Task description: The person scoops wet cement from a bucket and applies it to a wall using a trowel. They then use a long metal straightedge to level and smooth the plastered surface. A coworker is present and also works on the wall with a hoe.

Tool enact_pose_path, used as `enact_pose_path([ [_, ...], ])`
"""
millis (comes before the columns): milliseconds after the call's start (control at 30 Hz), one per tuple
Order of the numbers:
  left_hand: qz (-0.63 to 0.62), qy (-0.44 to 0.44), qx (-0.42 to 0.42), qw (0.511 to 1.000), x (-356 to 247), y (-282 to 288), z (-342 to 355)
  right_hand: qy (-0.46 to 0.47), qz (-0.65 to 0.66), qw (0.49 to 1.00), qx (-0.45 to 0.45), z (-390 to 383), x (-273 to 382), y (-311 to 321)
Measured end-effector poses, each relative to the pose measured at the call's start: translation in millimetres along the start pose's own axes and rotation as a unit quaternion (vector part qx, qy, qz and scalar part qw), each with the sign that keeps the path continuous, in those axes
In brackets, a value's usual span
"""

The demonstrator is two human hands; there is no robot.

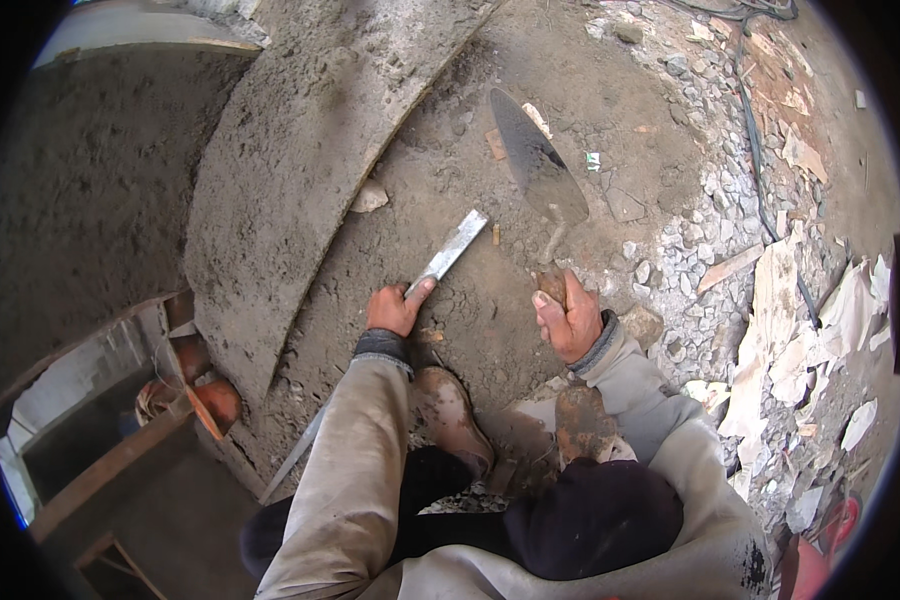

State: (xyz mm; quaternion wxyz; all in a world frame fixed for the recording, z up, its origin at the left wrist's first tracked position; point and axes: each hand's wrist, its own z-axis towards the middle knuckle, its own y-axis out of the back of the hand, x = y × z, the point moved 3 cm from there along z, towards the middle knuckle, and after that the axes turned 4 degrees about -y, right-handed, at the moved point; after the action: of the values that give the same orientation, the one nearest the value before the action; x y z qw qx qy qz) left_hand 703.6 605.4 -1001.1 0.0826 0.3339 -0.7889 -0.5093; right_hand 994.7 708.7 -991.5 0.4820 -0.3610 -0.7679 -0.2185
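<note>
We note the left hand (395, 310) gripping a flat metal bar (453, 250) laid on the dirt floor (440, 180). The right hand (568, 322) clasps a trowel (536, 165) by its handle, blade just above the floor.

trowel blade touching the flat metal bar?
No: the trowel in the right hand lies apart from the flat metal bar under the left hand, with bare dirt between them.
</note>
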Motion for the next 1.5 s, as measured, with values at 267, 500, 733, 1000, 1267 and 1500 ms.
enact_pose_path([
  [267, -0.005, 0.019, 0.003, 1.0, -3.7, 2.2, -5.0, 0.038, 0.037, 0.998, -0.04, -3.3, -1.8, -4.9],
  [500, -0.005, 0.011, 0.017, 1.0, -1.8, 0.3, -2.6, 0.007, 0.04, 0.999, -0.013, 11.4, -3.5, 3.9],
  [733, -0.015, -0.004, -0.014, 1.0, -2.8, -1.5, 1.2, 0.008, -0.011, 1.0, -0.004, 7.2, -3.3, -3.6],
  [1000, 0.006, 0.0, -0.01, 1.0, -1.7, 0.4, 1.3, 0.014, -0.051, 0.999, 0.012, 19.5, -6.1, 8.7],
  [1267, 0.003, -0.002, -0.005, 1.0, -11.6, 3.5, 3.4, 0.012, -0.037, 0.999, 0.006, 18.1, -7.7, 4.5],
  [1500, 0.007, 0.002, 0.003, 1.0, -0.1, -0.9, -6.8, -0.123, -0.01, 0.988, 0.092, 23.7, -6.1, 7.2],
])
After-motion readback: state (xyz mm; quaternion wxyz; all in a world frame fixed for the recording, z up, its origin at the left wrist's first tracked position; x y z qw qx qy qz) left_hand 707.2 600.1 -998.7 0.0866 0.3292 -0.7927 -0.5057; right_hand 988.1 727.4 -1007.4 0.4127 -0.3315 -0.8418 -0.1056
